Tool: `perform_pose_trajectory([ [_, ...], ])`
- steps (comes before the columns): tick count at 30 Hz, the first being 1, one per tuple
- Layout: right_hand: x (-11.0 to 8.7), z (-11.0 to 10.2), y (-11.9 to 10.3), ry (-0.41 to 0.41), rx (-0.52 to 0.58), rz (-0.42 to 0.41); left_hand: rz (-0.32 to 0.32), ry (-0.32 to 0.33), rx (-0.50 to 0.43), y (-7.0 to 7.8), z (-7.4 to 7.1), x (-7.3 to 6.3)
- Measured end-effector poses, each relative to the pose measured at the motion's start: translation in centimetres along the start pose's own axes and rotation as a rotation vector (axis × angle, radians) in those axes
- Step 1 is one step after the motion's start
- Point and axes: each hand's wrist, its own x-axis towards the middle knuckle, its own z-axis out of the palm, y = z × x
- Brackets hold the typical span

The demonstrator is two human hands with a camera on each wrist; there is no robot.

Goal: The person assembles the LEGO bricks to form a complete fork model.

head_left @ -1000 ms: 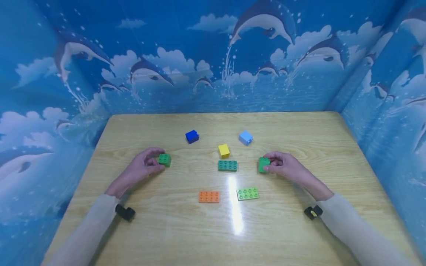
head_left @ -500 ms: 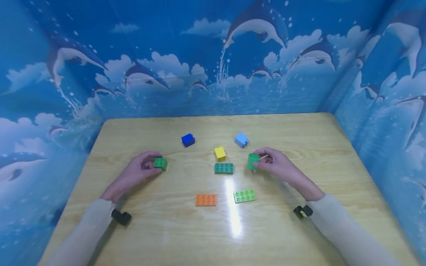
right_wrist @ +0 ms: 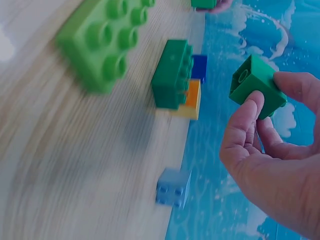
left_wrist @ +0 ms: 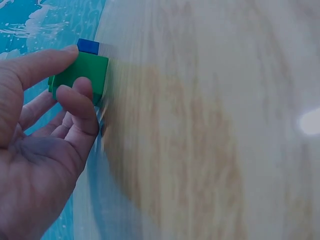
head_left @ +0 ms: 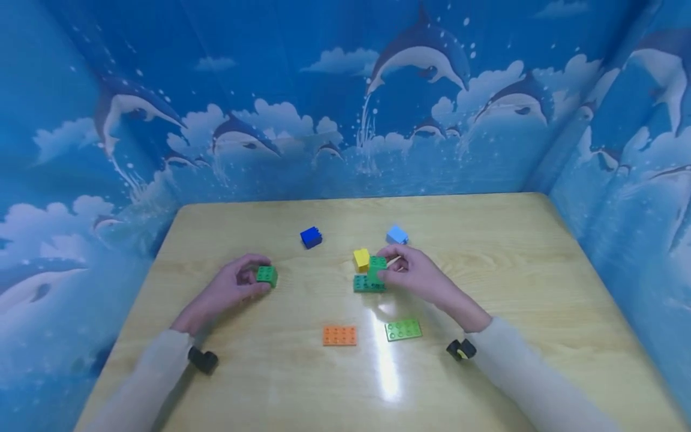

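My left hand (head_left: 237, 285) pinches a small green toy brick (head_left: 267, 276) on the left of the table, its studs facing up in the head view. Thumb and fingers of my right hand (head_left: 418, 276) grip another small green brick (right_wrist: 257, 85). In the right wrist view this brick is held up off the table, its hollow underside showing. From the head view it overlaps the right part of a longer dark green brick (right_wrist: 170, 75), with a gap between them. Close behind the long brick sits a yellow brick (head_left: 361, 260).
Toward the back lie a dark blue brick (head_left: 311, 237) and a light blue brick (head_left: 397, 234). Nearer the front are a flat orange brick (head_left: 339, 336) and a flat light green one (head_left: 403, 330). A dolphin-print curtain (head_left: 324, 108) borders the wooden table (head_left: 243, 372).
My right hand has carried its green brick leftward, from right of the long dark green brick to over it. The left hand keeps its hold in about the same place.
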Motion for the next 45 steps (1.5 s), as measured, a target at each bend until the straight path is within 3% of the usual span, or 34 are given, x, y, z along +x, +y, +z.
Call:
perform_pose_trajectory([
  [6,0.9,2.6,-1.0,-0.023,0.038,-0.024,-0.008,-0.006,-0.017,0.1,0.3,-0.2],
  [15,2.7,6.2,-2.4,-0.089,0.062,-0.047,-0.027,0.002,0.036,-0.1,0.2,0.2],
  [22,4.4,9.1,-3.3,-0.073,0.087,-0.095,-0.065,0.01,0.005,-0.5,0.0,0.2],
  [29,5.9,11.8,-4.2,-0.03,0.103,-0.1,-0.053,-0.014,-0.015,-0.6,-0.1,0.2],
  [38,7.4,14.5,-5.0,-0.046,0.148,-0.116,-0.013,-0.021,0.019,-1.1,-0.4,0.3],
  [45,8.3,16.0,-5.4,-0.032,0.108,-0.077,0.008,-0.007,0.083,-1.2,-0.3,0.6],
])
